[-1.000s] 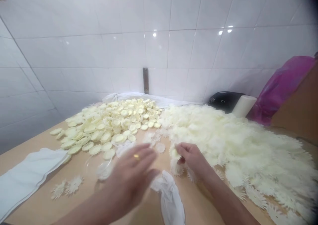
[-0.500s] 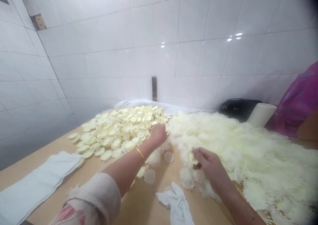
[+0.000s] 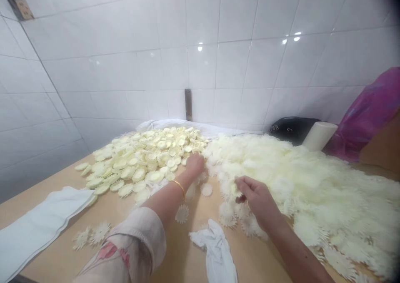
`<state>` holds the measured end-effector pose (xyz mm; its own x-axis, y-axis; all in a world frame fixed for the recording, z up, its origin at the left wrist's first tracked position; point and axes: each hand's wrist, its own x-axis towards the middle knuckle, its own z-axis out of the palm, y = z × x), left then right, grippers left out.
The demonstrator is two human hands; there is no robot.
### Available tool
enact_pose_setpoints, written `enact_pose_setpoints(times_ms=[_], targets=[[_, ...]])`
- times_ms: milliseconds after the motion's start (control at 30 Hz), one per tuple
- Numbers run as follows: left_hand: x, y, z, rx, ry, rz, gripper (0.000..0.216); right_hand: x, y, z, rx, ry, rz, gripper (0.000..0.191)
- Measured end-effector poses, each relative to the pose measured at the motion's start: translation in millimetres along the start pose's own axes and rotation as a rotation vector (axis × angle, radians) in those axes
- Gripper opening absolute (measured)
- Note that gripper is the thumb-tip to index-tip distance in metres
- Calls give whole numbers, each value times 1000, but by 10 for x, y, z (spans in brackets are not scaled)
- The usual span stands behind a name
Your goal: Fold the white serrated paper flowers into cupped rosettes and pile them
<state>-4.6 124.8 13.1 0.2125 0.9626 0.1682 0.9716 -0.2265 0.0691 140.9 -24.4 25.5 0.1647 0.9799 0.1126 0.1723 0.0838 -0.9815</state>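
A heap of small, pale yellow cup-like discs with frilled edges (image 3: 134, 162) lies on the left of the table. My left hand (image 3: 195, 165) reaches to this heap's right edge, its fingers curled downward; whatever they grip is hidden. On the right spreads a larger, fluffy pile of thin toothed flower-shaped pieces (image 3: 300, 183). At that pile's near left side, my right hand (image 3: 256, 195) pinches a pale yellow frilled disc (image 3: 236, 188) between thumb and fingers. Between the heaps, a few single flower-shaped pieces (image 3: 206, 189) lie flat.
A crumpled white cloth (image 3: 217, 254) lies near the front of the brown table (image 3: 178, 262). Folded white cloth (image 3: 43, 229) rests at the left. Behind the right pile are a black bag (image 3: 290, 129), a white roll (image 3: 319, 136) and a purple plastic bag (image 3: 365, 116), near a tiled wall (image 3: 234, 66).
The camera view has shifted slightly, moving the scene left and up. My left forearm lies farther right against the table, uncovering toothed pieces at lower left. My right hand still pinches the disc.
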Motion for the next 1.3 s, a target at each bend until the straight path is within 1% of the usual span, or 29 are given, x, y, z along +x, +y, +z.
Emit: enact_pose_setpoints(times_ms=[100, 167, 233, 300, 367, 400, 433, 467, 533, 633, 700, 733, 800, 867, 933, 1000, 1067, 1133, 1167, 1233, 1300], targets=[[-20, 12, -39, -6, 43, -6, 30, 12, 16, -16, -11, 10, 7, 37], [-67, 18, -106, -8, 92, -15, 21, 13, 23, -20, -23, 9, 6, 36], [-153, 27, -197, -6, 152, -22, 18, 9, 26, -19, -36, 12, 7, 34], [-292, 39, -296, 0, 209, -22, 21, 1, 23, -17, -43, 24, 8, 30], [-488, 46, -387, 5, 248, 1, 23, -7, 15, -16, -47, 37, 7, 28], [-606, 42, -429, 4, 261, 29, 23, -10, 8, -16, -51, 41, 5, 28], [-736, 30, -467, -4, 284, 86, 24, -14, 1, -16, -55, 44, 2, 28], [-874, 9, -503, -8, 281, 135, 24, -17, -7, -17, -60, 46, 0, 28], [-1169, -60, -560, 1, 236, 200, 24, -23, -22, -18, -68, 45, -5, 29], [-1616, -208, -581, 27, 172, 281, 23, -27, -31, -20, -69, 34, -8, 28], [-1872, -308, -528, 44, 150, 334, 21, -27, -25, -18, -62, 24, -9, 28], [-1972, -353, -482, 61, 129, 391, 20, -26, -19, -17, -54, 19, -9, 29], [-2088, -424, -370, 105, 65, 495, 22, -19, 1, -13, -32, 18, -5, 29], [-2079, -468, -272, 158, 42, 553, 25, -6, 27, -12, -15, 22, 10, 29], [-1969, -482, -233, 204, 21, 537, 25, 14, 53, -15, -11, 30, 26, 29], [-1825, -460, -274, 229, -25, 456, 23, 37, 73, -24, -20, 39, 29, 29], [-1715, -397, -373, 239, -61, 350, 20, 54, 81, -35, -47, 55, 17, 31], [-1663, -296, -477, 211, -49, 307, 18, 61, 78, -45, -86, 73, 3, 33], [-1652, -237, -512, 174, -33, 331, 18, 60, 74, -49, -104, 82, -4, 33], [-1629, -127, -526, 67, -13, 472, 21, 57, 73, -53, -136, 92, -23, 34], [-1570, -49, -471, 27, -56, 612, 17, 60, 88, -54, -166, 102, -54, 36]])
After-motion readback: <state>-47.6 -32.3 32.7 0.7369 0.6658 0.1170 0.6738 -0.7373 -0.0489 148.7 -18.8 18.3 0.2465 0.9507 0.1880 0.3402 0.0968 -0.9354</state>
